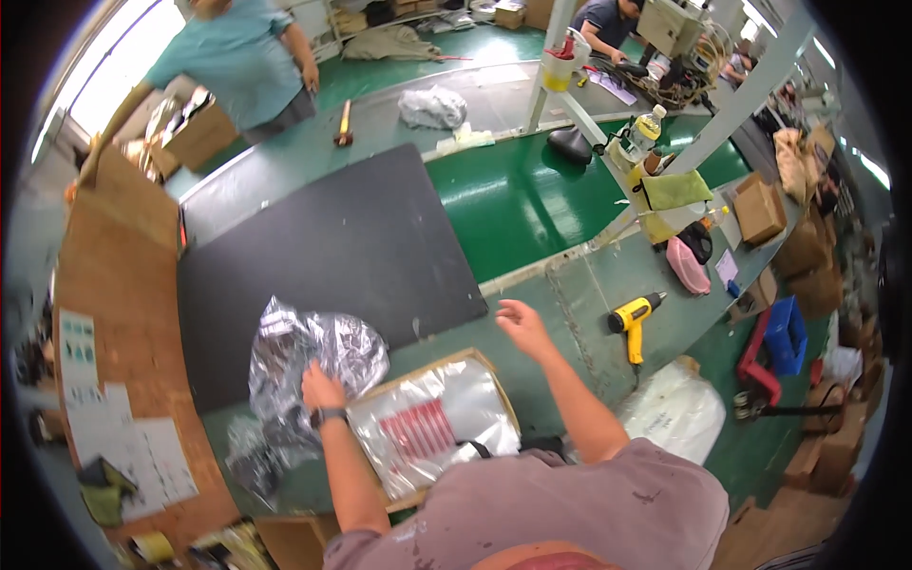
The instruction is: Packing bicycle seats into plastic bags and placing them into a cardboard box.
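Observation:
My left hand (323, 388), a dark watch on its wrist, has its fingers closed on a crumpled, shiny clear plastic bag (356, 347). The bag lies partly over a black mat (313, 247); whether anything is inside it cannot be made out. Just right of the mat's near corner, my right hand (522, 328) hovers with loosely bent fingers and nothing visible in it. Against my body, below both hands, sits an open carton (499, 380) with a stack of flat plastic bags (465, 399) bearing red print. More crumpled plastic (256, 456) lies left of the carton.
To the right on the bench lie a yellow heat gun (635, 323) and a pink pouch (688, 266). A green conveyor belt (532, 204) runs beyond the mat, with a hammer (344, 125) farther off. A brown board (123, 313) stands at left; a co-worker (237, 66) stands behind it.

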`<state>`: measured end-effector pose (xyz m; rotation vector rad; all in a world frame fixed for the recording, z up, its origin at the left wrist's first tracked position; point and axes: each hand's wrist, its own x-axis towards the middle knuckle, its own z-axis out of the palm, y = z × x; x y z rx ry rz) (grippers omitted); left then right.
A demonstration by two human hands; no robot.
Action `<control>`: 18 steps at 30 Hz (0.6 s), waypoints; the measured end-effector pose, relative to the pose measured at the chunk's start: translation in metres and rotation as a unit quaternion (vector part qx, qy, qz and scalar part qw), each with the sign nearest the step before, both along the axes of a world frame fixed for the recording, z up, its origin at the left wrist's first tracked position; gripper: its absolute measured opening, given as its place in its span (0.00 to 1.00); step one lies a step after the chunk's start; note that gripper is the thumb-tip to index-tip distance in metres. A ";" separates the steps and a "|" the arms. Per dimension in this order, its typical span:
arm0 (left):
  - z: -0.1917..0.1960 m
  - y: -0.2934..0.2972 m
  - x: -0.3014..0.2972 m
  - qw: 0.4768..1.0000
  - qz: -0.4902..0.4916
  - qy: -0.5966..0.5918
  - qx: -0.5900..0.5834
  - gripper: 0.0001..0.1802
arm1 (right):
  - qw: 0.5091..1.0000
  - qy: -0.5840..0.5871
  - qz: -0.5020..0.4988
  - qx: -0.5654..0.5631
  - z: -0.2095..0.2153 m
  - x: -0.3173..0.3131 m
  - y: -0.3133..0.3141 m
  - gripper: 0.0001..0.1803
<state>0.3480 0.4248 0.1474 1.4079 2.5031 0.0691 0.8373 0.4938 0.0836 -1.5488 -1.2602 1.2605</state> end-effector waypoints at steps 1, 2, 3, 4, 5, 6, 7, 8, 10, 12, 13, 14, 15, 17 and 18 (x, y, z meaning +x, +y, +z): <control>-0.013 0.001 0.006 0.995 -0.050 0.077 0.044 0.31 | 0.998 -0.058 -0.016 0.001 -0.026 0.028 0.027 0.28; -0.026 0.002 0.018 0.980 -0.099 0.152 0.087 0.34 | 0.993 -0.116 -0.030 0.000 -0.047 0.053 0.058 0.29; -0.038 0.001 0.033 0.976 -0.125 0.080 0.163 0.35 | 0.983 -0.180 -0.035 0.010 -0.062 0.073 0.093 0.32; -0.051 0.001 0.055 0.961 -0.150 0.004 0.234 0.36 | 0.968 -0.246 -0.040 0.018 -0.076 0.095 0.131 0.36; -0.054 0.005 0.085 0.955 -0.196 -0.038 0.219 0.38 | 0.947 -0.312 -0.051 0.059 -0.096 0.123 0.172 0.39; -0.061 0.007 0.111 0.951 -0.226 -0.078 0.198 0.36 | 0.920 -0.376 -0.057 0.098 -0.113 0.148 0.215 0.42; -0.056 0.009 0.139 0.962 -0.228 -0.065 0.137 0.33 | 0.901 -0.419 -0.058 0.095 -0.124 0.169 0.256 0.42; -0.047 0.017 0.152 0.957 -0.241 -0.070 0.147 0.29 | 0.881 -0.461 -0.057 0.092 -0.128 0.189 0.298 0.43; -0.045 0.030 0.158 0.973 -0.177 -0.076 0.129 0.24 | 0.861 -0.504 -0.059 0.036 -0.135 0.218 0.386 0.40; -0.067 0.034 0.156 0.974 -0.183 -0.093 0.098 0.24 | 0.744 -0.637 -0.125 0.157 -0.147 0.279 0.463 0.49; -0.067 0.035 0.152 0.978 -0.175 -0.079 0.084 0.24 | 0.721 -0.664 -0.129 0.150 -0.152 0.275 0.498 0.38; -0.067 0.041 0.152 0.975 -0.183 -0.081 0.094 0.24 | 0.701 -0.686 -0.134 0.139 -0.154 0.285 0.532 0.38; -0.070 0.049 0.155 0.971 -0.196 -0.092 0.105 0.25 | 0.661 -0.722 -0.153 0.137 -0.155 0.313 0.562 0.38; -0.066 0.057 0.155 0.974 -0.193 -0.080 0.083 0.24 | 0.678 -0.722 -0.135 0.028 -0.169 0.311 0.600 0.45; -0.066 0.062 0.154 0.973 -0.198 -0.084 0.079 0.24 | 0.731 -0.671 -0.111 -0.054 -0.172 0.315 0.612 0.52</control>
